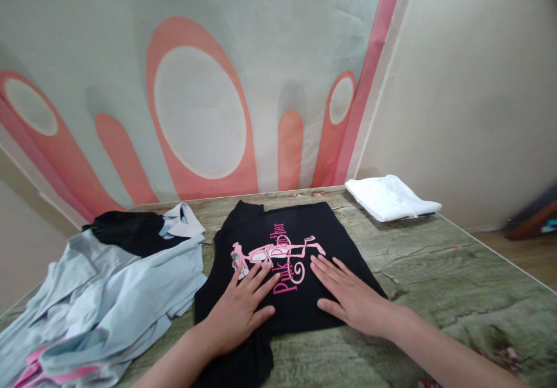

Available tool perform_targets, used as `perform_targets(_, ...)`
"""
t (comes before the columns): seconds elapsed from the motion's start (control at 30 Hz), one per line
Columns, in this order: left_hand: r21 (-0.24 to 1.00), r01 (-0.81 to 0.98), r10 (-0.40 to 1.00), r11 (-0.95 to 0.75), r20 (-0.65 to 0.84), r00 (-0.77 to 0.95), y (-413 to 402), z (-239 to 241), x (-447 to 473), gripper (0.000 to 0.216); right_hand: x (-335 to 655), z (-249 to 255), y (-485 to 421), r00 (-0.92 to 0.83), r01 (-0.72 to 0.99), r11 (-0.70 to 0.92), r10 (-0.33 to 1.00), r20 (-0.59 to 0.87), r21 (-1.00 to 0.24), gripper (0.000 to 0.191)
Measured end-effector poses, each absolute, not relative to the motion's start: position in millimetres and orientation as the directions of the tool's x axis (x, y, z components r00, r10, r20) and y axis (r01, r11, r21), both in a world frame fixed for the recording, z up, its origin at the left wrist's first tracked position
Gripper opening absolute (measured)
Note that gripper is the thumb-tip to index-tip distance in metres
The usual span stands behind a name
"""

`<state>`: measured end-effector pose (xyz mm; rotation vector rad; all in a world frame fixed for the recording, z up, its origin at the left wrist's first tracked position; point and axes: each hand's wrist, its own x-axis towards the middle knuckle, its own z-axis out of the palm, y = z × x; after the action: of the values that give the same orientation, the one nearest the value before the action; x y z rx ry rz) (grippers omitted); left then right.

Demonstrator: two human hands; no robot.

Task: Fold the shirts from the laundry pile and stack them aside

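Note:
A black T-shirt [300, 225] with a pink cartoon print and pink lettering lies spread on the table in front of me. My left hand [241, 307] rests flat on its lower left part, fingers spread and open. My right hand [346, 292] lies flat on the lower right part, fingers stretched out toward the print. Neither hand holds anything. The shirt's bottom left corner hangs toward the table's near edge.
A heap of light blue shirts [108, 301] with a black garment [130, 231] on top lies at the left. A folded white garment [391, 198] sits at the back right. The green wood-grain table [456, 283] meets a patterned wall behind.

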<state>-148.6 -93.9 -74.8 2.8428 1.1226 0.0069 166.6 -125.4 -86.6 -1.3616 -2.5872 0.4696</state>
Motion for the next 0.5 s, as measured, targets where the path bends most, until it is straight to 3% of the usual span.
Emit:
perform_targets(0.2,0.092,0.686,0.687,-0.722,-0.018,0.726,-94,-76,-149,0.059,206,-100,-115,-0.282,0.927,0.281,0.959,0.033,-0.250,0.073)
perform_targets(0.27,0.094,0.684,0.685,-0.724,-0.025,0.728,-94,-75,-149,0.059,200,-96,-113,-0.263,0.927,0.273,0.962,0.073,-0.258,0.070)
perform_targets(0.5,0.069,0.674,0.672,-0.735,-0.051,0.738,-92,-75,-148,0.058,135,-79,-103,-0.586,0.745,0.580,0.805,0.091,-0.330,0.071)
